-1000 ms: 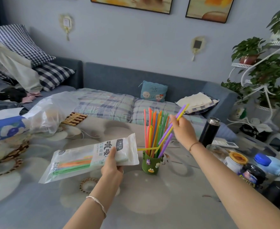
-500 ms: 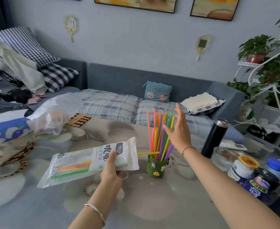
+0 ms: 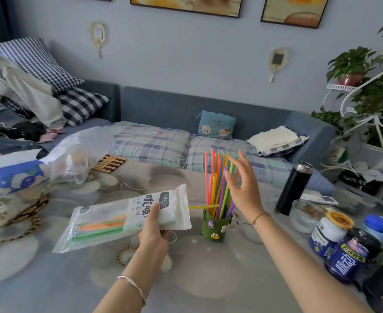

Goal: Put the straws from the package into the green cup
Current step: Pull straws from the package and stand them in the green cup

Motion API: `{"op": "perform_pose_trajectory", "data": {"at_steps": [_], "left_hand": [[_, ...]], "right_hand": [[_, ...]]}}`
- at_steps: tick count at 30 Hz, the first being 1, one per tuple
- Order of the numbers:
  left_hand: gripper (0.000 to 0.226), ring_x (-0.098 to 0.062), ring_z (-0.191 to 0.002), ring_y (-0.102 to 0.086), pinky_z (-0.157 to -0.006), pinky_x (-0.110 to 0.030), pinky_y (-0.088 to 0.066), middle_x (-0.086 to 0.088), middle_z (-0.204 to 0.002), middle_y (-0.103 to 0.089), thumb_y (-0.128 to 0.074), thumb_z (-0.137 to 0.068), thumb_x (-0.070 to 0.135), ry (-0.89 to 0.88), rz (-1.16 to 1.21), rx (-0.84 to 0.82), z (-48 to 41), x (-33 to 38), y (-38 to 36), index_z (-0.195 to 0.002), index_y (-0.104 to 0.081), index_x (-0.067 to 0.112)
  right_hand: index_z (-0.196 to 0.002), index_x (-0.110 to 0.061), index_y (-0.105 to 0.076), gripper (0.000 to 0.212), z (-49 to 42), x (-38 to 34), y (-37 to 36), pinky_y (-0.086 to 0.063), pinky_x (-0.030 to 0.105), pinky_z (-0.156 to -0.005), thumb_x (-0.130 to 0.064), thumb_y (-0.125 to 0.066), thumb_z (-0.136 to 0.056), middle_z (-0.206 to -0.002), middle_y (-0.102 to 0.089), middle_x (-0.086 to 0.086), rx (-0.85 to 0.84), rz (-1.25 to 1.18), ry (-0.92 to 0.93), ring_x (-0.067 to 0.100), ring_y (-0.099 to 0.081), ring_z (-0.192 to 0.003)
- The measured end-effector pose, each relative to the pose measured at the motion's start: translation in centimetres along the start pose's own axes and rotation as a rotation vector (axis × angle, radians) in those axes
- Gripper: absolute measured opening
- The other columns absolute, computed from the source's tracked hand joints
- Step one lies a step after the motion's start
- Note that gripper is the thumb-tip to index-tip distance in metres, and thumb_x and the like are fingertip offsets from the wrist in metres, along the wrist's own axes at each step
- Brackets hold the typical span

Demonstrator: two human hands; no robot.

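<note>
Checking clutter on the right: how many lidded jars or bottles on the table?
4: black flask behind the right hand, yellow-lidded jar, dark purple-labelled bottle, and blue-capped bottle at the right edge. More may lie off frame.

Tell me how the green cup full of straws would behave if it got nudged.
The green cup probably tips easily: it is small, and the tall straws rise far above its rim. It looks light, so it might slide on the smooth table. The straws lean loosely and would likely splay.

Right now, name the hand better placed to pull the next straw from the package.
Right hand: open and empty beside the green cup. Left hand is busy gripping the package.
</note>
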State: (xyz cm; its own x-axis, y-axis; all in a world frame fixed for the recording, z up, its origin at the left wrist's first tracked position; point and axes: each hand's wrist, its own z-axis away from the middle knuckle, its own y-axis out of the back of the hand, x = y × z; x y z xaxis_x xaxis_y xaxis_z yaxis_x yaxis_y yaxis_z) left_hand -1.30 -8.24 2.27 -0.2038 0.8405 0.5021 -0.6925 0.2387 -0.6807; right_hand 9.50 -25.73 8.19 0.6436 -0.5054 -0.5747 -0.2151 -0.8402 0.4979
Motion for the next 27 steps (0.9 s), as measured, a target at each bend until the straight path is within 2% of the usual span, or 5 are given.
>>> {"op": "perform_pose_trajectory", "data": {"at_steps": [4,10,14,17,27], "left_hand": [[0.03,-0.009,-0.069,-0.063,-0.059,-0.025,-0.049,0.003,-0.085,-0.063,-0.073,-0.081,0.02,-0.053,0.007,-0.05,1.7,0.5,-0.6,-0.104,-0.056,0.014],[0.03,-0.015,-0.083,-0.067,-0.068,-0.028,-0.054,-0.003,-0.097,-0.071,-0.077,-0.076,0.024,-0.346,-0.277,-0.21,4.5,0.4,-0.7,-0.102,-0.063,0.014],[0.019,-0.006,-0.074,-0.068,-0.056,-0.015,-0.054,-0.001,-0.089,-0.072,-0.075,-0.078,0.013,-0.495,-0.484,-0.387,6.7,0.7,-1.3,-0.095,-0.067,0.012],[0.017,-0.011,-0.078,-0.069,-0.059,-0.017,-0.056,-0.001,-0.087,-0.072,-0.076,-0.077,0.011,-0.513,-0.533,-0.439,7.6,0.8,-1.5,-0.092,-0.067,0.013],[0.022,0.0,-0.07,-0.071,-0.057,-0.015,-0.053,0.013,-0.08,-0.072,-0.08,-0.072,0.011,-0.657,-0.631,-0.551,9.0,1.8,-1.4,-0.089,-0.069,0.019]], "right_hand": [[-0.108,-0.018,-0.06,0.018,5.1,-3.5,-0.9,-0.046,0.03,-0.098,-0.023,-0.047,-0.097,-0.109,-0.063,-0.005,0.289,-0.553,-0.414,0.019,-0.058,-0.115],[-0.128,-0.005,-0.05,0.047,8.9,-6.1,-3.0,-0.039,0.037,-0.099,-0.039,-0.037,-0.098,-0.128,-0.053,0.013,0.158,-1.315,-1.109,0.028,-0.053,-0.113],[-0.097,-0.01,-0.061,0.034,10.3,-8.1,-3.7,-0.046,0.037,-0.093,-0.033,-0.035,-0.099,-0.115,-0.063,0.014,0.206,-1.472,-1.154,0.021,-0.063,-0.087],[-0.101,-0.015,-0.062,0.031,11.0,-9.0,-3.9,-0.059,0.029,-0.064,-0.03,-0.035,-0.098,-0.081,-0.076,0.005,0.169,-1.519,-1.105,0.018,-0.072,-0.067],[-0.116,-0.019,-0.06,0.03,11.6,-10.1,-3.3,-0.052,0.023,-0.047,-0.037,-0.046,-0.096,-0.095,-0.069,0.005,0.121,-1.237,-1.028,0.022,-0.065,-0.084]]}}
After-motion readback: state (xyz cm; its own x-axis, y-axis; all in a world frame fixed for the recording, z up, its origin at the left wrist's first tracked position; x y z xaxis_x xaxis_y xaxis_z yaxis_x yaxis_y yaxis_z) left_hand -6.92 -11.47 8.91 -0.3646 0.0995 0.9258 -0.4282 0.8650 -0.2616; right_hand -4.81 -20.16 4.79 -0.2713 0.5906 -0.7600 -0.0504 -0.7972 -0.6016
